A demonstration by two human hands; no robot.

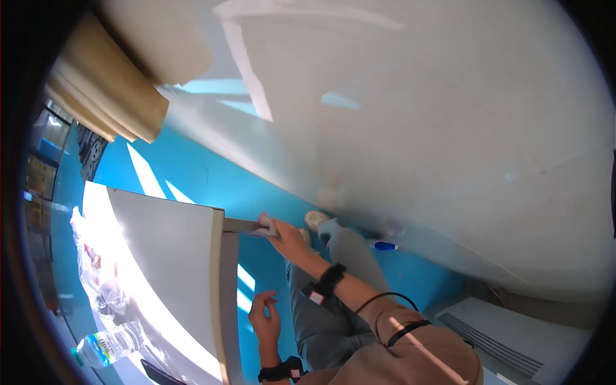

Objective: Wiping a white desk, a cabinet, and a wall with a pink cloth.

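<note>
My right hand (284, 237) grips a pale, crumpled cloth (264, 227). The cloth is pressed at the end of a narrow grey panel (240, 224) that juts out from the front edge of a white cabinet (163, 236). Whether this panel is a door or a drawer front, I cannot tell. My left hand (265, 315) hangs beside the cabinet, in front of my knees. Its fingers are loosely bent and slightly apart, with nothing in them. Both wrists wear black straps.
On the cabinet top lie a clear plastic bag (103, 279), a water bottle (113, 344) with a green cap and a dark flat object (159, 373). A beige curtain (110, 91) hangs at upper left. A white wall (433, 120) borders the blue floor (192, 163); a vented white unit (495, 337) stands lower right.
</note>
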